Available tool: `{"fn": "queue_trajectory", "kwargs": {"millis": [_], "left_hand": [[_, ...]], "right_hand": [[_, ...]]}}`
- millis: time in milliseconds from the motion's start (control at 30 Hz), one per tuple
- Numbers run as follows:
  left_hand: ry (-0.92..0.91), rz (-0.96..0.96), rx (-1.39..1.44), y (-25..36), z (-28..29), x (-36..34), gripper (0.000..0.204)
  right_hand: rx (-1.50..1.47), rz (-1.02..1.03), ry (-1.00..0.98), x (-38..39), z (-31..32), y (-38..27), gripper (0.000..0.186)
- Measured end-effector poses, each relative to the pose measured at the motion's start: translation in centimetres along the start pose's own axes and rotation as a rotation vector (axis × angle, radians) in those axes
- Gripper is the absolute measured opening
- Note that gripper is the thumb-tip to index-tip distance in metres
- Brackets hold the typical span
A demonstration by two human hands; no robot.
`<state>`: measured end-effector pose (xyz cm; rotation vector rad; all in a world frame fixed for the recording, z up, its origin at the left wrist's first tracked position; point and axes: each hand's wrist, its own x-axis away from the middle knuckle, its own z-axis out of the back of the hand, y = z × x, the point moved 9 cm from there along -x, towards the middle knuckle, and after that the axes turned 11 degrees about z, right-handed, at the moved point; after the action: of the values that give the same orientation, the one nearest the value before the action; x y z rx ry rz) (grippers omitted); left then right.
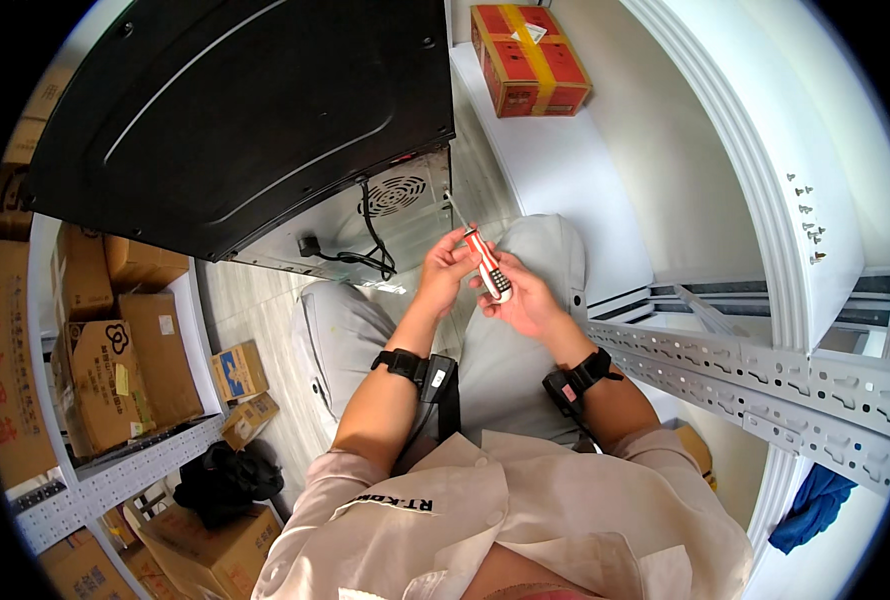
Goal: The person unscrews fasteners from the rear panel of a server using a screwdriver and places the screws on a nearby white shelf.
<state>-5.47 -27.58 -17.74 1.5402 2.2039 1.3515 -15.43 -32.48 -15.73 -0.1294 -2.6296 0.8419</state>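
Note:
My left hand [449,264] is closed on the upper handle of a red-and-white screwdriver [486,266], and my right hand [521,296] is curled round the lower handle, below it. The thin shaft points up and away to the right edge of a metal back panel [275,247] on a large black appliance [245,110]; I cannot tell whether the tip touches a screw there. This panel has a round vent [393,196] and a black power cable [370,230] hanging over it. My knees are below and beside my hands.
Metal shelving [155,444] with cardboard boxes [155,357] stands at left, a black cloth bundle [222,480] by it. A red taped box [528,64] rests on the far white ledge. At right are perforated rails [745,370], several screws [810,212] and a blue cloth [810,505].

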Motion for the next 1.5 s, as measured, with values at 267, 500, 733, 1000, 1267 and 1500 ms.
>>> {"fn": "queue_trajectory", "kwargs": {"millis": [267, 500, 733, 1000, 1267, 1500], "left_hand": [[-0.004, 0.045, -0.005, 0.6, -0.9, 0.2, 0.049], [0.052, -0.016, -0.166, 0.0, 0.4, -0.6, 0.050], [-0.057, 0.041, 0.110, 0.8, -1.1, 0.5, 0.048], [0.080, -0.032, -0.307, 0.4, 0.3, -0.3, 0.051], [0.043, -0.086, -0.076, 0.5, 0.1, 0.0, 0.048], [0.081, -0.037, -0.064, 0.9, -0.1, 0.0, 0.045]], "right_hand": [[0.184, 0.069, -0.085, 0.0, 0.4, 0.3, 0.031], [0.336, 0.166, 0.095, -0.1, 0.8, 0.0, 0.032], [-0.095, -0.090, -0.084, 0.4, -0.5, 0.8, 0.031], [0.339, 0.223, 0.097, -0.2, 0.7, -0.2, 0.042], [-0.011, -0.032, -0.029, 0.5, -0.1, 0.5, 0.033], [0.325, 0.162, 0.078, 0.2, -0.1, -0.4, 0.033]]}}
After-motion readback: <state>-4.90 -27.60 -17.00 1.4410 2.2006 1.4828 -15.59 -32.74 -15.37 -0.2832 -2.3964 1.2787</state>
